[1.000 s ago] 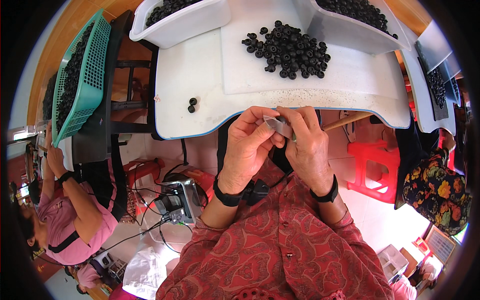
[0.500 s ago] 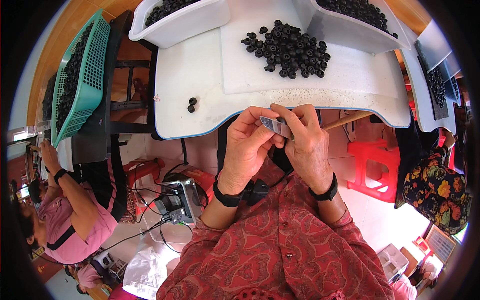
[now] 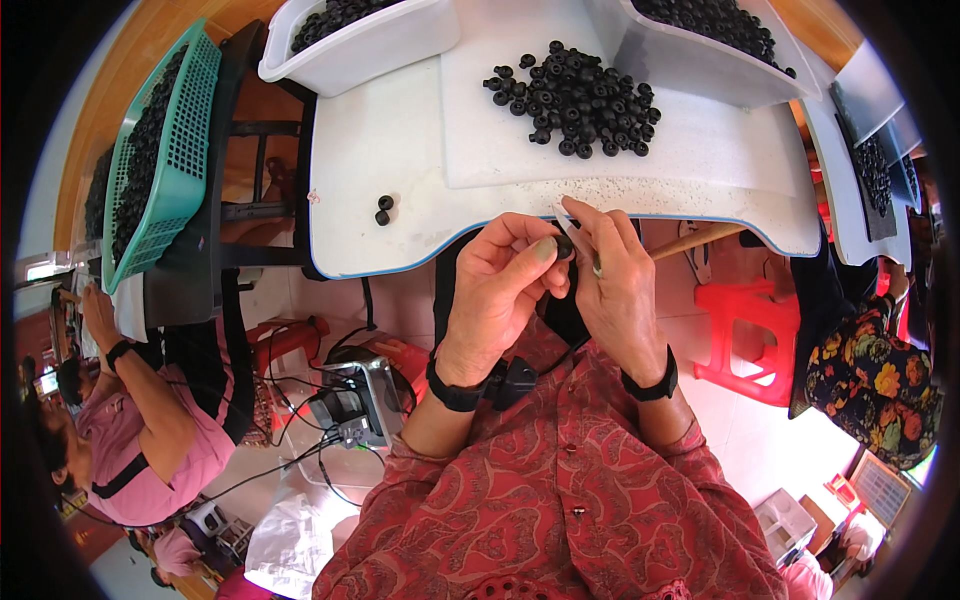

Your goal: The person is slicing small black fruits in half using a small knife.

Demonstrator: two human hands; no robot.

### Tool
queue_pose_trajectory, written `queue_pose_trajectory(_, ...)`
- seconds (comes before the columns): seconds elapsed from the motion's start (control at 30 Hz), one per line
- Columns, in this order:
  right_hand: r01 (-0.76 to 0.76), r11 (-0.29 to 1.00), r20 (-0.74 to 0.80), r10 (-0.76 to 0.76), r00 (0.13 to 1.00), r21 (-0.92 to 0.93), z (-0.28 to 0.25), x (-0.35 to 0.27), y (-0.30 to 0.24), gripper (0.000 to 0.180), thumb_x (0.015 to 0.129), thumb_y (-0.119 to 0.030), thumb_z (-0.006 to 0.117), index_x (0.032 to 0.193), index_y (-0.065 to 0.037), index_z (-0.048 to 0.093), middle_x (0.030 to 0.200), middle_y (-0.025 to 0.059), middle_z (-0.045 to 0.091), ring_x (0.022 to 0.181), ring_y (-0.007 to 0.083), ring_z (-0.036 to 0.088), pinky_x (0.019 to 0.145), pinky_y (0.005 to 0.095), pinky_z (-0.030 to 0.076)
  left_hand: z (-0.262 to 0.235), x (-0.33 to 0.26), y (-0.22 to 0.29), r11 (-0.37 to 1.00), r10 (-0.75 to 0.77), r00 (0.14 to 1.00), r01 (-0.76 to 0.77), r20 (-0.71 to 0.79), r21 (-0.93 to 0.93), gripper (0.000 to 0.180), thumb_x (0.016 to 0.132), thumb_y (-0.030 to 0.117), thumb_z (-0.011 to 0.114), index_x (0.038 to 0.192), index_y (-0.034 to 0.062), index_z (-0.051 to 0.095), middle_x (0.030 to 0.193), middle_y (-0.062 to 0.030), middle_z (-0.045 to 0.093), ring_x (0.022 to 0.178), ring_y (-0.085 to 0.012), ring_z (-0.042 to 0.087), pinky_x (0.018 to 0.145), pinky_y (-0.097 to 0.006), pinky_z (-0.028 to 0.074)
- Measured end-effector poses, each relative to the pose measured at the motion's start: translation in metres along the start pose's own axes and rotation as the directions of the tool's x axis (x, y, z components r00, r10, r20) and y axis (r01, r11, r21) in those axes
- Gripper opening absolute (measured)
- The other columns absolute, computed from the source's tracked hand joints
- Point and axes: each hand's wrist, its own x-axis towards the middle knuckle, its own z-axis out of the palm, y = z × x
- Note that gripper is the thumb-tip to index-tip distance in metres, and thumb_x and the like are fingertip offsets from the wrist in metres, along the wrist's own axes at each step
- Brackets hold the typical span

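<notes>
Red patterned shirt (image 3: 530, 480), lower ctr of frame. Ctr: L hand (image 3: 505, 295) closed in a pinch, thumb + fingers on one small rounded blk piece (image 3: 564, 247); R hand (image 3: 615, 285) curled round a thin pale blade (image 3: 565, 222), beside the piece; can't tell if edge touches it. Just beyond, wht bench (image 3: 385, 130) w/ blue rim; 2 loose blk pieces (image 3: 384, 209) left of ctr. Farther, heap of blk pieces (image 3: 580, 105), upper ctr. At top, wht tub (image 3: 380, 45) left + translucent tub (image 3: 690, 70) right, both w/ more blk pieces.
</notes>
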Motion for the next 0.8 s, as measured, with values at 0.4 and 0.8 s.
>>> queue_pose_trajectory(0.4, 0.022, 0.968, 0.086, 0.000, 0.996, -0.250, -0.004, 0.001, -0.007, 0.032, 0.074, 0.000, 0.064, 0.105, -0.008, 0.064, 0.087, 0.0107, 0.054, 0.067, 0.0281, 0.063, 0.054, 0.0378, 0.050, -0.001, -0.002, -0.001, 0.996, 0.067, 0.997, -0.066, -0.022, 0.063, 0.014, 0.090, 0.003, 0.059, 0.103, -0.0001, 0.058, 0.088, -0.0072, 0.061, 0.073, -0.0141, 0.060, 0.065, -0.028, 0.052)
queue_pose_trajectory(0.8, -0.373, 0.706, 0.247, 0.279, 0.928, 0.602, -0.012, 0.004, -0.020, 0.016, 0.092, -0.005, 0.058, 0.106, 0.001, 0.063, 0.083, 0.0030, 0.056, 0.065, 0.0068, 0.056, 0.056, 0.0226, 0.048, -0.001, 0.002, -0.004, 1.000, 0.020, 0.993, -0.019, -0.117, 0.004, 0.012, 0.090, 0.008, 0.062, 0.099, 0.0000, 0.060, 0.081, -0.0065, 0.063, 0.069, -0.0126, 0.059, 0.060, -0.026, 0.051)
